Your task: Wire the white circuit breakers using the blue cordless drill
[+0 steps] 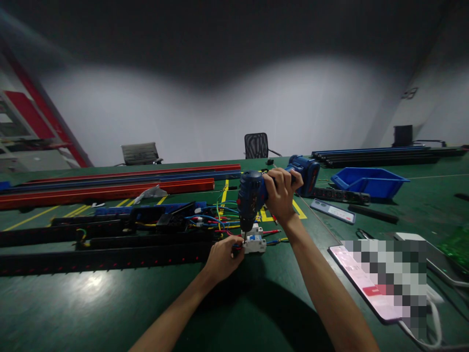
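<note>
My right hand (282, 193) grips a blue cordless drill (251, 195) by its handle, the chuck pointing down. The drill's thin bit meets the left end of a white circuit breaker (255, 245) with a blue switch. At that same end my left hand (225, 256) is closed in a pinch around a short wire, mostly hidden by the fingers. A second white breaker (257, 229) lies just behind, partly covered by the drill. Red, blue and yellow-green wires (220, 220) run to the breakers from the left and stick out on their right.
Black rails (146, 256) with wired parts lie left on the green table (110, 303). Orange rails (164, 188) lie behind. To the right are a blue bin (370, 182), a power strip (340, 195), a phone (333, 210) and a larger phone with pink screen (361, 278).
</note>
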A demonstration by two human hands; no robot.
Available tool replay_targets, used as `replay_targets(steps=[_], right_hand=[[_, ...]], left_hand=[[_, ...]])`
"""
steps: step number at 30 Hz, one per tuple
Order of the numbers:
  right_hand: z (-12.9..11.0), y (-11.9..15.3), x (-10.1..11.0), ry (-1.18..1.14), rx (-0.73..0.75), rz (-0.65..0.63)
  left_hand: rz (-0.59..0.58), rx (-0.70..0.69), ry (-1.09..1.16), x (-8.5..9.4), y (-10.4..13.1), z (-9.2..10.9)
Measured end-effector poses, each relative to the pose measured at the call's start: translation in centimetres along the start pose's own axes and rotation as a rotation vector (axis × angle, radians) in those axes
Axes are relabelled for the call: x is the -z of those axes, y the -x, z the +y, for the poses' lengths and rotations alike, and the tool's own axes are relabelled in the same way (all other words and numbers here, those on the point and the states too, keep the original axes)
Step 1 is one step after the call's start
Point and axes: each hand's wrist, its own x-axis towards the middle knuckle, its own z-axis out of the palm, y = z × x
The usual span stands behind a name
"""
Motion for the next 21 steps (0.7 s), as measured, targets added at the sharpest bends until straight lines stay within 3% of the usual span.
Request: replay_targets(steps=[5,11,21], right_hand=[[0.4,-0.1,0.2,-0.007,-0.005,-0.009],[2.3,-0.4,0.6,0.026,-0.106,0.094],[8.5,0.8,0.9,0.146,-0.542,0.205]], left_hand=[[-0.004,0.004,-0.012,0.0,0.0,0.0],[-0.011,-0.053,-0.028,0.3,0.0,0.2],[0.023,-0.006,-0.017,-0.2,-0.2,0.3]])
